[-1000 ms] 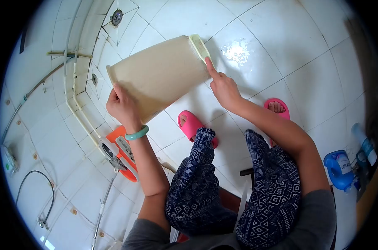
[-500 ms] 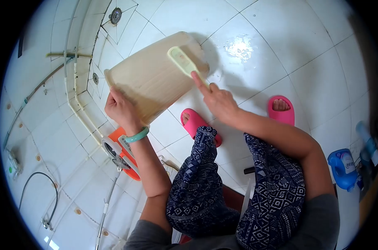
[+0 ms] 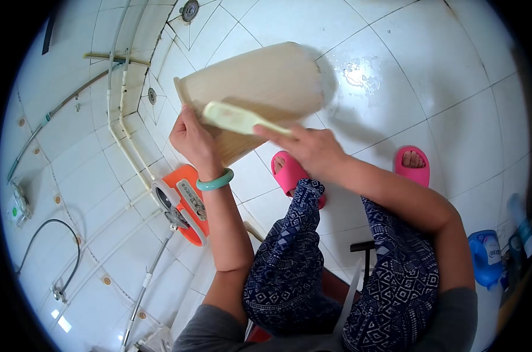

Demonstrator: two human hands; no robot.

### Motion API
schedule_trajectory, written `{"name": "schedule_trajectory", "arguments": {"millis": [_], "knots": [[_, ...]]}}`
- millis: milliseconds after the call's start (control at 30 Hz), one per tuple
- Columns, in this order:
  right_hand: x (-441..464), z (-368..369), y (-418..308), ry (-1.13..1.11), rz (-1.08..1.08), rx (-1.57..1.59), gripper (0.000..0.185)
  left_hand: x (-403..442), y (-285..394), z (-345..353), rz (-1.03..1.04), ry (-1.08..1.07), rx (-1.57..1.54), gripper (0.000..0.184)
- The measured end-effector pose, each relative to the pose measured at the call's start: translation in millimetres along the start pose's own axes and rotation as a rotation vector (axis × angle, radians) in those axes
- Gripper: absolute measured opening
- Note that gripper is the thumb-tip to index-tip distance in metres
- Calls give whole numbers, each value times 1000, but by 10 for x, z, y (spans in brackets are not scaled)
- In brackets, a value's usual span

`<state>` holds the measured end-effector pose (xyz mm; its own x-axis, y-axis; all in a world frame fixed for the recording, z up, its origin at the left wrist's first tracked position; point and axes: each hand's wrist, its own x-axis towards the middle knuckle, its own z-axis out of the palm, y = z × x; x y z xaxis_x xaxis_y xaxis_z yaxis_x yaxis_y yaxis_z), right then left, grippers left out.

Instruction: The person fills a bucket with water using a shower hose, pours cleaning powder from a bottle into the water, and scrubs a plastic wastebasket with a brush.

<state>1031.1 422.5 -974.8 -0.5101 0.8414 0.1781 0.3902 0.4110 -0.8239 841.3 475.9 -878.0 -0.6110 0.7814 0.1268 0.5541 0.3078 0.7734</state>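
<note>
A beige trash bin is tipped on its side over the tiled floor, its rim toward the left. My left hand, with a green bangle at the wrist, is closed on that rim. In my right hand is the handle of a pale yellow-green scrub brush, one finger stretched along it. The brush head lies over the lower side of the bin near the rim, slightly blurred. Its bristles are hidden, so I cannot tell how firmly it touches.
Pink slippers are on my feet on the white tiles. An orange and grey basin stands left of my forearm, beside wall pipes. A blue bottle is at the right. Water glistens on the floor near a drain.
The brush has swept leftward along the bin toward the rim and my left hand, and its head now points more to the left. The whole view has shifted a little.
</note>
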Motion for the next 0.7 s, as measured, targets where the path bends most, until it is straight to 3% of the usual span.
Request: {"name": "schedule_trajectory", "arguments": {"millis": [100,167,200,500,567,700], "knots": [[27,19,-57,15,-99,12,76,-23,25,22,-1,24,-11,43],[-152,47,194,24,-26,-119,75,14,-19,-24,-22,59,7,43],[-243,23,309,-81,19,-195,82,17,-69,-53,-27,45,11,43],[-19,36,-15,1,-89,-25,72,-25,17,-2,-47,58,-16,44],[-177,54,269,-34,-8,-103,81,-2,-39,-43,-79,71,-27,44],[-192,-72,238,-151,68,-90,79,-11,-12,-8,-48,46,20,43]]}}
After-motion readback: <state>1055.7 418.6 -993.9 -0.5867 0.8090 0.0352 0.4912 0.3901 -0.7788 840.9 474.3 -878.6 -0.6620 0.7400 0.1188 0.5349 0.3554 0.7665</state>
